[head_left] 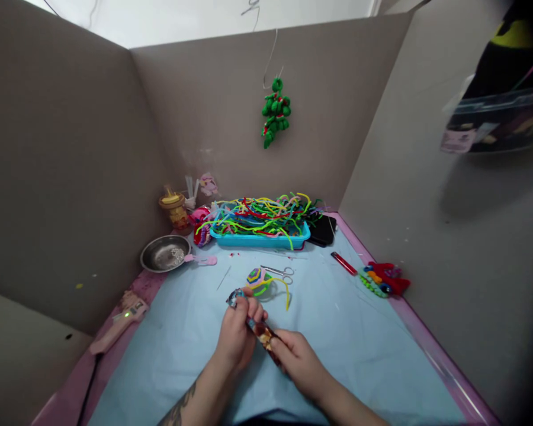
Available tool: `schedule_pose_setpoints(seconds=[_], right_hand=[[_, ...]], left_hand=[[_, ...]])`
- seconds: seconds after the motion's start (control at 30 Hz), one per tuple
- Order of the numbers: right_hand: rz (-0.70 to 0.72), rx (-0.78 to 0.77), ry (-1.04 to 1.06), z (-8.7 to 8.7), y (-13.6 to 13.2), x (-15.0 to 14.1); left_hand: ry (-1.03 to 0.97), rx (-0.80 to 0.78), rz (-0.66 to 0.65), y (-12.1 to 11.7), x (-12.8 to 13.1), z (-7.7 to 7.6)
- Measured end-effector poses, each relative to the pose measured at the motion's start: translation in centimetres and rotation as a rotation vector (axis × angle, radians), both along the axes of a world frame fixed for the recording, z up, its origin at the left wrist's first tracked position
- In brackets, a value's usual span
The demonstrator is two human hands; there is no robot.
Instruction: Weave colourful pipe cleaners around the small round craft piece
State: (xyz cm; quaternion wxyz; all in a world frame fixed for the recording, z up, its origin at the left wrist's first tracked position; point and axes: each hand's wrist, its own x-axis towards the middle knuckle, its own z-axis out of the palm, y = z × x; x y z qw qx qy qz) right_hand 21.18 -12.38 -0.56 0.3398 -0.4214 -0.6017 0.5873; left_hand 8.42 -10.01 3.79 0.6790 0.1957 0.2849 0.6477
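A long, narrow snack packet (265, 337) in a shiny brown and blue printed wrapper lies slantwise between my hands. My left hand (237, 331) is closed around its upper part, with the silvery-blue end sticking out beyond the thumb. Lower down, my right hand (297, 361) pinches the brown end between thumb and fingers. What is inside the wrapper is hidden. Just beyond my left hand rests a small striped piece (256, 277) of coiled pipe cleaners, with yellow and green strands trailing. Behind it are scissors (284, 272), apart from both hands.
A blue tray (262, 241) heaped with pipe cleaners stands at the back. To the left are a metal bowl (153, 255) and a pink glue gun (119, 325). A red cutter (344, 263) lies right, near a colourful pipe-cleaner figure (384, 279). Grey partitions enclose the table.
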Motion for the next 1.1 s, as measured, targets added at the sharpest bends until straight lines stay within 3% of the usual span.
schedule_pose_setpoints(seconds=[0.13, 0.27, 0.5, 0.6, 0.7, 0.83, 0.97, 1.1], right_hand=[[-0.044, 0.005, -0.011, -0.2, 0.2, -0.2], [-0.083, 0.047, -0.01, -0.5, 0.4, -0.3], [-0.109, -0.004, 0.058, -0.9, 0.5, -0.4], [-0.088, -0.003, 0.079, -0.5, 0.4, -0.3], [-0.077, 0.0, 0.045, -0.4, 0.0, -0.2], [0.008, 0.038, -0.058, -0.6, -0.6, 0.1], [-0.045, 0.136, 0.037, 0.0, -0.6, 0.4], [-0.032, 0.005, 0.23, 1.3, -0.4, 0.1]], left_hand=[[0.001, -0.032, 0.024, 0.0, 1.7, -0.9], [0.127, -0.044, -0.007, -0.7, 3.3, -2.2], [0.452, 0.111, -0.061, -1.6, 2.8, -3.7], [0.619, 0.147, -0.109, -2.1, 2.4, -3.3], [0.717, 0.069, -0.184, -2.3, 1.7, -2.4], [0.676, -0.045, -0.113, -1.7, -0.3, -1.0], [0.745, 0.084, -0.17, -1.3, -1.3, 0.0], [0.779, 0.181, -0.242, -1.8, -0.3, -0.2]])
